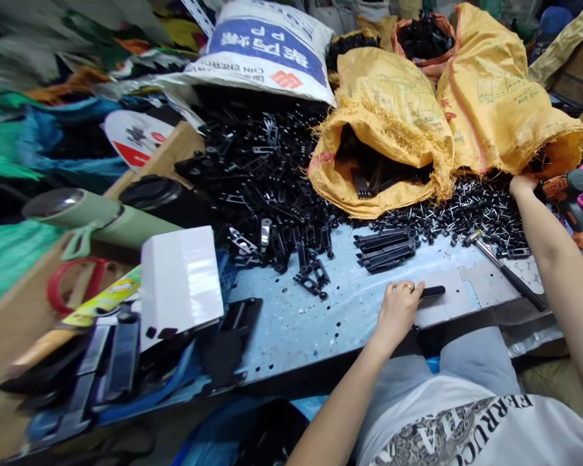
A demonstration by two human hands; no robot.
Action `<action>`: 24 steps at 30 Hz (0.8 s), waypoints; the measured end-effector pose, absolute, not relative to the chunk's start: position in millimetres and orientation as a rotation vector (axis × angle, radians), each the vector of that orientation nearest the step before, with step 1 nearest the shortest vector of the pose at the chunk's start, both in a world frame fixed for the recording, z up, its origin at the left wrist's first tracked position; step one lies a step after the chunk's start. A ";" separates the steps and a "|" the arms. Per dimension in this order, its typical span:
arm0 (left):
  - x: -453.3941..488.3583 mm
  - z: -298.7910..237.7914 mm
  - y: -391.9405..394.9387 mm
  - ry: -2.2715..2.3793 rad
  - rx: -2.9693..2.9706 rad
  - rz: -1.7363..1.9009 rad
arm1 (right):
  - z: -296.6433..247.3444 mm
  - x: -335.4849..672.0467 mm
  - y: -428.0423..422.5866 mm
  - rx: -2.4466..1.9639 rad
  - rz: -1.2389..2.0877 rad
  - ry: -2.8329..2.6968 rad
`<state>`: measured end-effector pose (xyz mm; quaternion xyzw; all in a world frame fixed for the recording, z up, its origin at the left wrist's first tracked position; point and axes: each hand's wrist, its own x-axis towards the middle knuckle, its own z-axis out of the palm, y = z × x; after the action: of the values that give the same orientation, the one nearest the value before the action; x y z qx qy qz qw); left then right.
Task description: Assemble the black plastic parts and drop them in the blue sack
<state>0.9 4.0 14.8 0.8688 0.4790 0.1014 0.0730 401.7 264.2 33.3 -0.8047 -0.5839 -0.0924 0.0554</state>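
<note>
My left hand (399,303), with a ring on one finger, is closed round a slim black plastic piece (433,292) at the table's front edge; the piece's rounded end sticks out to the right. My right hand (522,185) reaches to the mouth of the right-hand yellow woven sack (505,103), and its fingers are hidden there. Between the hands lies a hammer (508,272) with a black grip. A row of long black plastic parts (386,249) rests beyond my left hand. Black-headed pins (447,210) are heaped below the sacks.
A second yellow sack (383,97) lies open with dark parts inside. Black clips (272,175) pile up below a white printed sack (267,45). At left are a green bottle (102,217), a white card stack (181,281) and red scissors (75,285). A power drill (571,207) stands far right.
</note>
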 end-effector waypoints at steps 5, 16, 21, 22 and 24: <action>-11.1 13.0 0.0 1.551 2.582 0.234 | 38.5 398.8 260.6 -2.473 -0.220 -1.687; 19.8 26.3 29.7 1.204 0.908 1.023 | 40.0 271.0 50.8 -0.977 0.353 -2.106; 31.9 28.3 31.3 1.164 0.594 1.243 | 39.3 234.8 4.1 -0.699 1.048 -2.082; 32.5 28.1 26.3 1.187 0.646 1.322 | 40.4 236.6 6.0 -0.749 1.249 -2.007; 34.8 28.4 14.3 1.233 0.841 1.424 | 43.0 241.4 11.7 -0.863 1.672 -1.823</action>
<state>34.8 14.3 28.4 0.3499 0.5130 0.5923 0.5134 241.4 11.7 43.0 -0.3183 -0.6723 0.6167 0.2578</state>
